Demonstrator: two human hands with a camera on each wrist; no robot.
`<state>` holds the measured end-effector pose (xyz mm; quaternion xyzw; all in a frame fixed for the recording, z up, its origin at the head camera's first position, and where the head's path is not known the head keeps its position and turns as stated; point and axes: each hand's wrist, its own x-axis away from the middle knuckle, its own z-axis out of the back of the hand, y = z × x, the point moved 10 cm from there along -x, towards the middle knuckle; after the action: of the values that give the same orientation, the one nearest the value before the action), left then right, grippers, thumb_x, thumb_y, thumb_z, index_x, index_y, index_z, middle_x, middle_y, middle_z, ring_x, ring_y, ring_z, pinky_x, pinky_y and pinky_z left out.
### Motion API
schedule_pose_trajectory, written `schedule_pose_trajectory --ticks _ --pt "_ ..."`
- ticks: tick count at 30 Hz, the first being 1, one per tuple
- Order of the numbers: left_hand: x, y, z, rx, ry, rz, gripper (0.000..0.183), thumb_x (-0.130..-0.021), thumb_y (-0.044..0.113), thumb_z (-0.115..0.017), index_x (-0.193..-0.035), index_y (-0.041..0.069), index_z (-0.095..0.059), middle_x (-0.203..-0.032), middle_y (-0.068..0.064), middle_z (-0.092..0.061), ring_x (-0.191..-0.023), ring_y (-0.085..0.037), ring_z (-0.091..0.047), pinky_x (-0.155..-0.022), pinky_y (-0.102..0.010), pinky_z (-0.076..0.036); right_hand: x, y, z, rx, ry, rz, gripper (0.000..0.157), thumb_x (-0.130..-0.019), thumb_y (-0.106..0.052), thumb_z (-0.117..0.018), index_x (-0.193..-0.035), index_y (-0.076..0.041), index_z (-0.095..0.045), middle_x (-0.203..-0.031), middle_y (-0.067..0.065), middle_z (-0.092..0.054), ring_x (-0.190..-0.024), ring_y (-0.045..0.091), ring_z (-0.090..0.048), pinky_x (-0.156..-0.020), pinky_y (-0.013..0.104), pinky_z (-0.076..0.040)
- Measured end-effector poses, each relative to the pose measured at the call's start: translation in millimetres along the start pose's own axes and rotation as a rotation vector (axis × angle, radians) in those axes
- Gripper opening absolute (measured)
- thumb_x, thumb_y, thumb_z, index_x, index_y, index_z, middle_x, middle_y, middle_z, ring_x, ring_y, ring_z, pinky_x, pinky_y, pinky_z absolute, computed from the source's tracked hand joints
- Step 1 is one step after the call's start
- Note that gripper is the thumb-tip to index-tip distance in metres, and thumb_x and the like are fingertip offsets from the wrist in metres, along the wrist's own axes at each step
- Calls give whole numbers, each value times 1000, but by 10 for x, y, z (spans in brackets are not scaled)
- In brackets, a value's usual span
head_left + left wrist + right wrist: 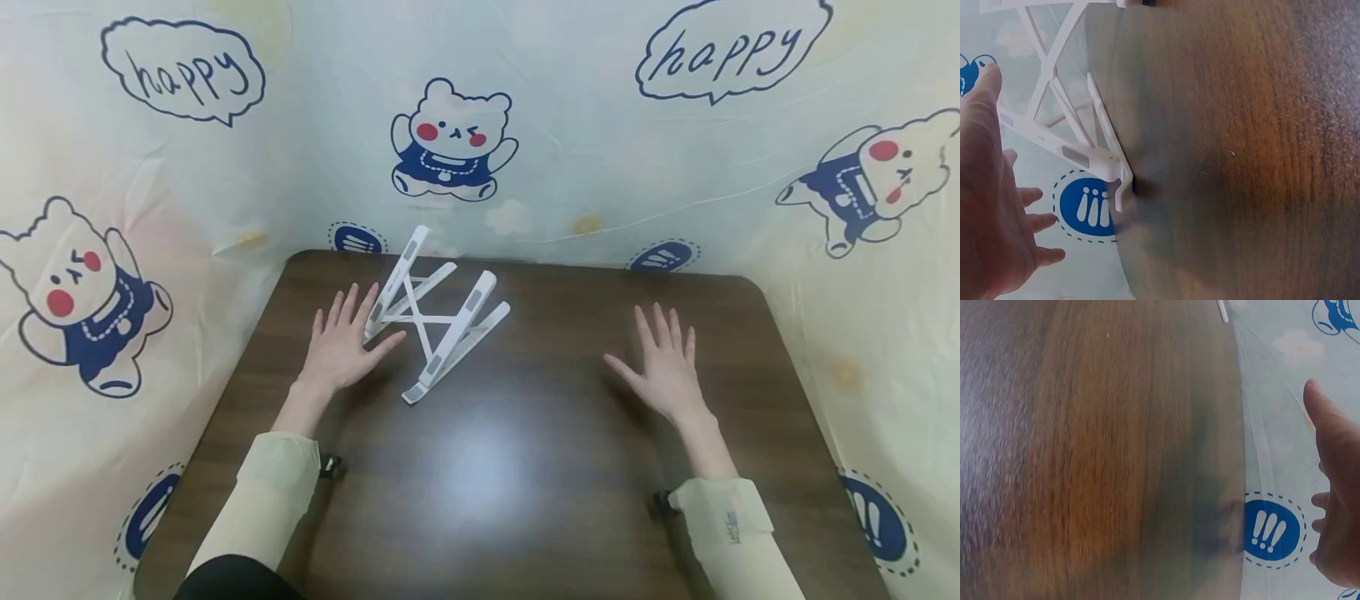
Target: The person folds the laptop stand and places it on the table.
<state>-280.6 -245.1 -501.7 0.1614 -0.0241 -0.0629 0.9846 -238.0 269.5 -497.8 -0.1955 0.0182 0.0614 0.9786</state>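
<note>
A white folding laptop stand [457, 329] is set up on the brown table, left of the middle, with its crossed bars spread and grey pads along its two sloping arms. Just left of it is my left hand [339, 346], palm down, fingers spread and straight, the thumb pointing toward the stand. In the left wrist view the hand [991, 206] appears at the left edge, beside the white stand [1054, 140]. My right hand [666, 367] is over the right part of the table, fingers spread, holding nothing. The right wrist view has that hand [1338, 494] at its right edge, thumb extended.
The dark wooden table [525, 467] has rounded far corners and a glare spot in front. A pale cloth [585, 150] with cartoon bears and "happy" bubbles surrounds it. Dark wrist straps show below both hands, and a black rounded shape [236, 579] sits at the bottom left.
</note>
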Motion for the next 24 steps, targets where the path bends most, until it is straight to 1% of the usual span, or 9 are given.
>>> schedule_pose_trajectory --ticks 3,6,11,14,17,20,24 --pt "-14 9 -8 -3 -4 -3 107 -97 88 -44 -179 32 -3 -187 -17 -2 -171 -51 -8 -134 -81 -6 -29 -51 -33 1 1 13 105 -102 -69 -63 -178 -13 -17 -184 27 -10 -171 54 -3 -134 81 0" --pt "-35 -18 -20 -4 -9 4 107 -97 88 -44 -179 33 -3 -187 -18 -2 -171 -52 -8 -134 -81 -6 -44 -146 -122 1 -21 29 106 -102 -69 -65 -178 -14 -15 -185 25 -9 -172 52 0 -135 80 -1" --pt "-84 -79 -59 -1 -26 9 107 -97 89 -42 -179 33 -2 -187 -18 0 -171 -53 -7 -134 -82 -4 -35 -390 -278 6 -55 65 109 -101 -67 -68 -179 -18 -11 -186 22 -9 -172 50 -2 -136 79 -3" --pt "-101 -96 -76 -2 -32 5 106 -98 88 -43 -179 32 -3 -187 -19 -2 -171 -53 -7 -134 -82 -4 -45 -536 -310 5 -54 83 111 -99 -66 -71 -179 -17 -10 -186 22 -10 -172 50 -5 -136 79 -5" --pt "-111 -107 -102 -5 -36 3 107 -98 88 -43 -179 31 -2 -186 -22 -6 -170 -55 -10 -134 -82 -6 -76 -657 -330 -1 -63 99 114 -99 -66 -72 -179 -18 -8 -186 20 -8 -173 48 -3 -137 78 -4" --pt "-130 -126 -142 2 -42 7 108 -99 88 -43 -179 30 -1 -185 -24 -10 -169 -56 -13 -133 -83 -7 -123 -790 -386 21 -62 127 116 -98 -67 -73 -179 -19 -6 -186 21 -12 -172 49 -8 -137 78 -7" --pt "-183 -145 -213 18 -60 19 109 -98 88 -43 -179 30 2 -184 -26 -13 -168 -58 -14 -132 -85 -6 -169 -1036 -554 64 -77 184 117 -97 -70 -71 -179 -18 -8 -184 22 -18 -171 50 -15 -136 78 -12"
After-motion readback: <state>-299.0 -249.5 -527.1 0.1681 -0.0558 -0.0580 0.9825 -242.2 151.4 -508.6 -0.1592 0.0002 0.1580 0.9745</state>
